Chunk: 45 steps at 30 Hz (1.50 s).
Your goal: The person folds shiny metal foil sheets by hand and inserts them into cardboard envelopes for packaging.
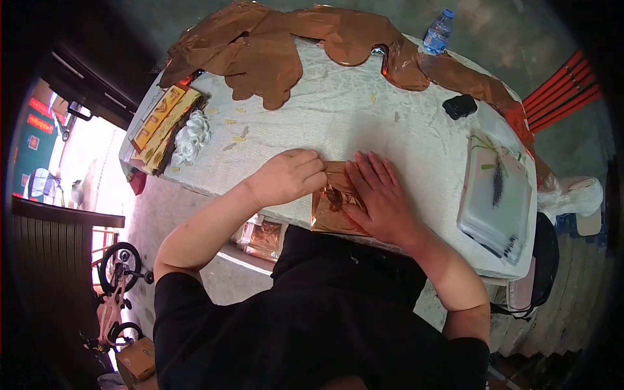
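A folded piece of shiny copper-coloured foil (328, 218) lies at the table's near edge, in front of my body. My right hand (377, 198) rests flat on its right side, fingers stretched out and pointing away from me. At the foil's upper left is my left hand (290, 177), its fingers curled together close to the foil's edge. What those fingers pinch, if anything, is hidden. Between the hands, the middle of the foil looks crumpled and raised.
Large flat copper foil shapes (263, 62) line the table's far edge, near a water bottle (439, 31). A black object (459, 106) and clear plastic sleeves (497, 195) lie right. Yellow packets (166, 127) and white ribbon (192, 136) lie left. More foil packs (265, 235) sit below the edge.
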Motion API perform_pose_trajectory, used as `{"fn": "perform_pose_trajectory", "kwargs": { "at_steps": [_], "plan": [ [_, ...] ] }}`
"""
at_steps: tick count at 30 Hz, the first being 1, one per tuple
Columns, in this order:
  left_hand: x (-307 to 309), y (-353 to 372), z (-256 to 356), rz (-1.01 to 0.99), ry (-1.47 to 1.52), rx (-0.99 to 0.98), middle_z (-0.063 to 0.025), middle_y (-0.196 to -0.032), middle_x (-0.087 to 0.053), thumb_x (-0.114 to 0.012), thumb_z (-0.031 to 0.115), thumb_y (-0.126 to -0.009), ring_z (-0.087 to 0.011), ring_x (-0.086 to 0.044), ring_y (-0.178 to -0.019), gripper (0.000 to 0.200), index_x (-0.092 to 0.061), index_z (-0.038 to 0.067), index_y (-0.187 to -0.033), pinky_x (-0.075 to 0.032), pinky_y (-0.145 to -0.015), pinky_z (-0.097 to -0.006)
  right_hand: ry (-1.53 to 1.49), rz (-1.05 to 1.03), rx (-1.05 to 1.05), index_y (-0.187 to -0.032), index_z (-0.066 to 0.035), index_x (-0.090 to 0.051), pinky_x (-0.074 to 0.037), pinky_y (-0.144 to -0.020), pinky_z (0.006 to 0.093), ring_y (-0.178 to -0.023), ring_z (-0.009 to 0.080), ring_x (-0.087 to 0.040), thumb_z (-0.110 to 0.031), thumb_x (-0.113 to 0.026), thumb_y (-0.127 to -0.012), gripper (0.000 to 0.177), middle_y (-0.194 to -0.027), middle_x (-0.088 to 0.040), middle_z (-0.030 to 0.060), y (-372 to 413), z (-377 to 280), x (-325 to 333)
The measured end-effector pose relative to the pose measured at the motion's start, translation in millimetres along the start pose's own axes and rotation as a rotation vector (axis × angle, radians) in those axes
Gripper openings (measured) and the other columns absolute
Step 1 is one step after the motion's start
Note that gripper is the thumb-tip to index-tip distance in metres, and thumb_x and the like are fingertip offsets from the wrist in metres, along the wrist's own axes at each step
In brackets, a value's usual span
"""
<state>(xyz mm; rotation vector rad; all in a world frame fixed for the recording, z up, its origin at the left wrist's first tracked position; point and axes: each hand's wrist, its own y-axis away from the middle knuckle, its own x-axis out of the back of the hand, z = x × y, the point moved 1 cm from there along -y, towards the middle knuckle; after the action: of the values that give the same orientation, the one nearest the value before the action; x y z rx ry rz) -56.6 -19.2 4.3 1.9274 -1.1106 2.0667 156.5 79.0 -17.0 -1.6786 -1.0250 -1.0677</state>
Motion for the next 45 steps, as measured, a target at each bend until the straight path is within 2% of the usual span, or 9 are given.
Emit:
{"fn": "perform_pose_trajectory", "kwargs": {
  "at_steps": [1, 6, 9, 19, 24, 28, 32, 36, 45],
  "plan": [
    [-0.2, -1.4, 1.0, 0.001, 0.002, 0.0, -0.0074, -0.09, -0.059, -0.063, 0.014, -0.073, -0.0233, -0.059, -0.082, 0.012, -0.056, 0.005, -0.079, -0.052, -0.071, -0.0334, 0.0, 0.005, -0.001, -0.139, -0.001, -0.038, -0.016, -0.114, 0.0482, -0.136, 0.0374, -0.028, -0.041, -0.052, -0.09, 0.065, -0.146, -0.033, 0.0209, 0.2, 0.3, -0.4],
    [-4.6, 1.2, 2.7, 0.098, 0.35, 0.274, -0.0072, -0.081, -0.058, -0.075, 0.012, -0.07, -0.0271, -0.057, -0.077, 0.019, -0.059, 0.005, -0.078, -0.049, -0.066, -0.0366, 0.02, -0.006, -0.005, -0.14, -0.002, -0.037, -0.016, -0.114, 0.0481, -0.137, 0.0368, -0.028, -0.041, -0.052, -0.09, 0.066, -0.146, -0.033, 0.0206, 0.6, 0.4, -0.5],
    [-8.7, 4.3, 4.7, 0.092, 0.398, 0.339, -0.0067, -0.081, -0.059, -0.076, 0.013, -0.069, -0.0273, -0.058, -0.077, 0.018, -0.061, 0.006, -0.078, -0.049, -0.067, -0.0368, 0.026, -0.015, -0.005, -0.141, -0.002, -0.036, -0.016, -0.114, 0.0479, -0.137, 0.0365, -0.027, -0.041, -0.052, -0.09, 0.067, -0.147, -0.033, 0.0203, 0.7, 0.3, 0.0],
    [-2.1, 6.3, 4.8, 0.044, 0.46, 0.297, -0.0067, -0.087, -0.063, -0.077, 0.017, -0.07, -0.0274, -0.06, -0.085, 0.022, -0.065, 0.005, -0.085, -0.05, -0.073, -0.0364, 0.03, -0.016, -0.008, -0.142, -0.002, -0.035, -0.015, -0.114, 0.0471, -0.138, 0.0355, -0.027, -0.042, -0.052, -0.091, 0.067, -0.147, -0.032, 0.02, 0.8, -0.3, 1.0],
    [7.6, 12.2, 8.7, -0.001, 0.474, 0.288, -0.0104, -0.099, -0.064, -0.074, 0.013, -0.074, -0.0288, -0.059, -0.099, 0.027, -0.067, 0.002, -0.097, -0.05, -0.084, -0.0376, 0.013, -0.008, -0.002, -0.142, -0.003, -0.034, -0.015, -0.114, 0.0471, -0.138, 0.0359, -0.027, -0.041, -0.053, -0.091, 0.067, -0.147, -0.032, 0.0201, 1.0, -0.2, 0.3],
    [9.9, 17.2, 8.5, -0.02, 0.454, 0.249, -0.0124, -0.104, -0.063, -0.07, 0.013, -0.077, -0.03, -0.058, -0.103, 0.03, -0.067, 0.002, -0.105, -0.049, -0.088, -0.0381, 0.013, -0.025, -0.008, -0.143, -0.003, -0.033, -0.015, -0.115, 0.047, -0.138, 0.0358, -0.027, -0.042, -0.052, -0.09, 0.069, -0.148, -0.031, 0.0201, 0.5, -0.2, 0.7],
    [15.8, 17.7, 9.6, -0.102, 0.395, 0.19, -0.0128, -0.108, -0.06, -0.067, 0.018, -0.078, -0.0309, -0.055, -0.107, 0.041, -0.063, 0.003, -0.116, -0.047, -0.094, -0.0395, 0.009, -0.032, -0.008, -0.144, -0.004, -0.032, -0.015, -0.115, 0.0472, -0.139, 0.0357, -0.026, -0.042, -0.052, -0.091, 0.068, -0.148, -0.031, 0.0201, 0.6, 0.1, 1.3],
    [16.0, 19.3, 10.7, -0.149, 0.372, 0.203, -0.0126, -0.112, -0.058, -0.067, 0.026, -0.078, -0.0314, -0.053, -0.11, 0.051, -0.058, 0.005, -0.123, -0.044, -0.097, -0.0413, 0.006, -0.05, 0.007, -0.145, -0.011, -0.033, -0.014, -0.115, 0.0484, -0.139, 0.0377, -0.024, -0.043, -0.051, -0.091, 0.066, -0.15, -0.027, 0.0201, 0.6, -0.5, 4.0],
    [16.8, 25.6, 16.9, -0.174, 0.279, 0.183, -0.0119, -0.117, -0.056, -0.064, 0.035, -0.079, -0.03, -0.051, -0.115, 0.053, -0.058, 0.007, -0.124, -0.04, -0.102, -0.0439, 0.017, -0.091, 0.007, -0.145, -0.014, -0.034, -0.015, -0.114, 0.0497, -0.139, 0.0393, -0.023, -0.044, -0.053, -0.089, 0.066, -0.15, -0.025, 0.0201, 0.5, -1.4, 6.2]
  ]
}}
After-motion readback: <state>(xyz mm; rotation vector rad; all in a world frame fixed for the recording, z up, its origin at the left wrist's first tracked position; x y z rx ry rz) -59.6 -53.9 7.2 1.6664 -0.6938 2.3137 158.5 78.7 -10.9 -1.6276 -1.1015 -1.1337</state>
